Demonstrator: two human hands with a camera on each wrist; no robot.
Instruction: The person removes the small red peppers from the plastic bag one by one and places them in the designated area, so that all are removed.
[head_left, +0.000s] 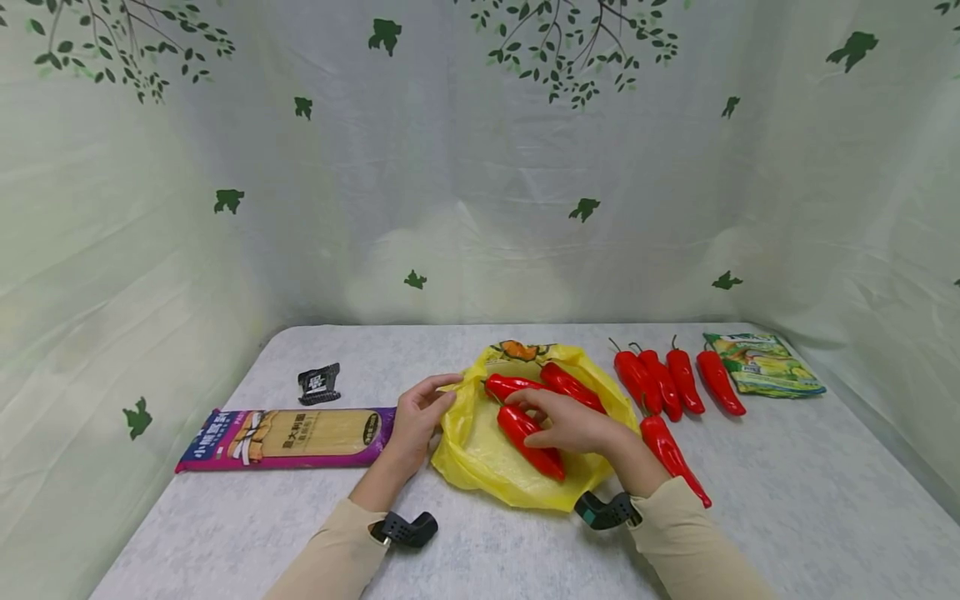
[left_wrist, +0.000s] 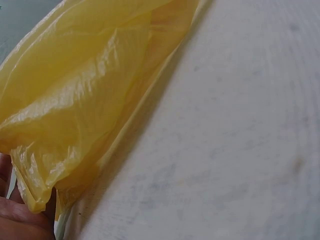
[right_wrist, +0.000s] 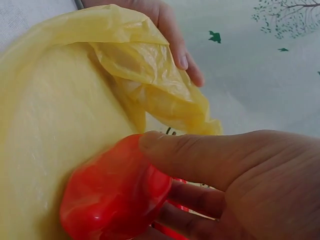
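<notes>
A red pepper (head_left: 532,439) is gripped by the right hand (head_left: 573,421) inside the mouth of a yellow plastic bag (head_left: 480,450), which lies flat on the counter (head_left: 787,483) just in front of the person. In the right wrist view the thumb and the curled fingers (right_wrist: 200,197) are seen wrapped round the pepper's thick end, so the hold is a closed one. The left hand (head_left: 420,417) is set at the bag's left rim, its fingers pinching the thin film and lifting the lip so that the opening is kept wide; in the left wrist view only gathered yellow film and a sliver of palm can be made out.

The pepper is judged light, firm and glossy, hence somewhat slippery; a grasp round the broad shoulder, as now, is thought surer than one on the tapering tip. The bag is judged very light, limp and easily torn or collapsed, best held by its rim.

The gripped pepper's long axis is laid diagonally, from upper left to lower right in the head view, with the tip towards the person. Two more peppers (head_left: 558,383) are lodged deeper in the bag, lying on a similar slant. Loose peppers (head_left: 663,383) are ranged on the counter to the right, stems pointing away, and one further pepper (head_left: 671,454) lies beside the right wrist.
</notes>
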